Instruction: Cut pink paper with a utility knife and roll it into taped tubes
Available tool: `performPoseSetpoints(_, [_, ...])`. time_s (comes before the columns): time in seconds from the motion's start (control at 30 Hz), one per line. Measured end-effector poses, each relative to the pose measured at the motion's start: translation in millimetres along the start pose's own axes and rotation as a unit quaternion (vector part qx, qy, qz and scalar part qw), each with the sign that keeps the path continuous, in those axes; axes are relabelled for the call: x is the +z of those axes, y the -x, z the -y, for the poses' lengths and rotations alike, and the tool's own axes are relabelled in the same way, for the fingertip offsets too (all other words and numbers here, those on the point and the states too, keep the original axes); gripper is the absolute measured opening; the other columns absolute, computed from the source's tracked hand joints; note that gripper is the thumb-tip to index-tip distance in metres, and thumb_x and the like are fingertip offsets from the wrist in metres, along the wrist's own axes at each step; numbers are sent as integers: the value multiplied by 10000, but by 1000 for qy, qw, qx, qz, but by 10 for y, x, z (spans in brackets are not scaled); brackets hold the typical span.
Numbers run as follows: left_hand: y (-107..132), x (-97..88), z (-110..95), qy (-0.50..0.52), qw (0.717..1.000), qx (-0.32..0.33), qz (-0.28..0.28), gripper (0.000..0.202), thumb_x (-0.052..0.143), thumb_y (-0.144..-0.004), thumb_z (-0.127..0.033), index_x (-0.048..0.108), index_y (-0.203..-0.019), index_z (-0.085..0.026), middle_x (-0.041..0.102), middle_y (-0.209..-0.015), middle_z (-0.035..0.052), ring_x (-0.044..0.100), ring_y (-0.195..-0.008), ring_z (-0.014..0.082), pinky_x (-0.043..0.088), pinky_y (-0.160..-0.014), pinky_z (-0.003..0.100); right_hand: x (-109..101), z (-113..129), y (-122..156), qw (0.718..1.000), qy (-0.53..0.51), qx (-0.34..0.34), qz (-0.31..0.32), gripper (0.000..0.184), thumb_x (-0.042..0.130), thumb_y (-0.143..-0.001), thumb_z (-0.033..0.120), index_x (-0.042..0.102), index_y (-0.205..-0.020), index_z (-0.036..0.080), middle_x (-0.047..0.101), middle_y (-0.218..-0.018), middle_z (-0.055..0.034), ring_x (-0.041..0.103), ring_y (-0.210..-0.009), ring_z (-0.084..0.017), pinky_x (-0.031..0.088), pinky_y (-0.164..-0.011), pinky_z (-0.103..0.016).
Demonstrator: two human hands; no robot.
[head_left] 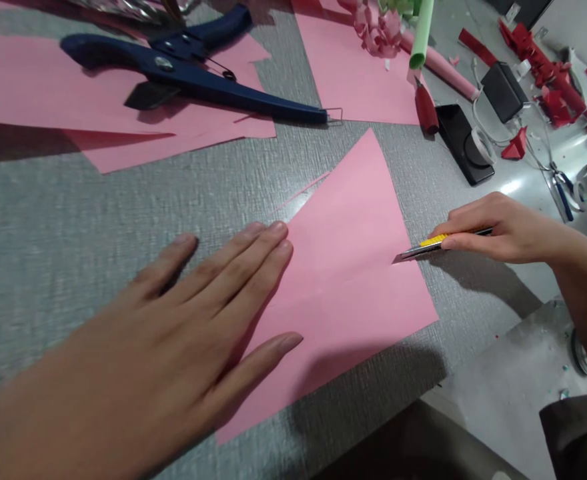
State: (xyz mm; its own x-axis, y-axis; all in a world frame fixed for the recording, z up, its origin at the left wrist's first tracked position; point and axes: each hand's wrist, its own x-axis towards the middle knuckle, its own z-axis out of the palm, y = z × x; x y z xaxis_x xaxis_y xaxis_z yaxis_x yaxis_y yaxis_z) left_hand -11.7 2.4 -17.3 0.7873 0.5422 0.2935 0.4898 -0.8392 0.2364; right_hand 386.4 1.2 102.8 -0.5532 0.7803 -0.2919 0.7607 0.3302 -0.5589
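On our grey, textured tabletop [98, 220] lies an angular sheet of pink paper [348, 253], near the table's edge. Our left hand [198, 320] lies flat and open over its left side, grasping nothing. Our right hand [508, 230] is closed around a slim yellow-and-metal craft knife [431, 242], blade over the sheet's right edge. One thin pink paper sliver [308, 187] suggests some trimming is done; the faintly creased middle looks uncut. We can read no brands or labels.

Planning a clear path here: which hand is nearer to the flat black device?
Right. The right hand, holding the cutter, is just on the wearer's side of the flat black device; the left hand rests over the left edge of the pink sheet, farther away.
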Motion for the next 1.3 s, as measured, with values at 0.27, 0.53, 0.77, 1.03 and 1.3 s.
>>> performPoseSetpoints(0.27, [7,-5,9,3,1000,-11,12,830,326,-1102,-609,60,-1806,-259,43,-1875,-87,259,-1704,270,1,-1420,373,-29,-39,56,1000,6,10,-3,315,604,-1123,404,845,-1187,212,821,-940,-25,654,-730,-140,429,-684,-282])
performPoseSetpoints(0.53, [6,7,4,2,1000,-12,8,829,327,-1101,-608,66,-1806,-259,41,-1876,-88,257,-1704,279,2,-1420,369,-50,-86,117,1000,9,26,-9,315,619,-1114,417,848,-1178,210,817,-935,-27,653,-719,-143,433,-670,-282])
performPoseSetpoints(0.77, [-14,4,-6,1,1000,-12,4,836,329,-1099,-621,43,-1805,-278,44,-1867,-103,304,-1687,272,0,-1422,353,-76,-101,165,999,2,40,-4,336,597,-1118,438,849,-1151,219,824,-944,-35,671,-746,-158,458,-683,-288])
performPoseSetpoints(1.03, [11,5,7,3,1000,-8,2,847,366,-1093,-612,50,-1806,-279,47,-1866,-94,289,-1696,263,-8,-1424,360,-92,-183,240,998,-6,60,-9,349,614,-1104,482,855,-1105,230,793,-881,-23,646,-717,-157,454,-663,-286])
performPoseSetpoints(1.3, [-8,-11,-11,-13,999,-17,37,902,440,-1102,-606,-5,-1803,-253,341,-1817,96,396,-1653,309,97,-1417,484,29,-331,386,982,-26,76,-168,357,660,-1074,511,862,-1129,221,826,-934,-52,697,-737,-183,496,-639,-289])
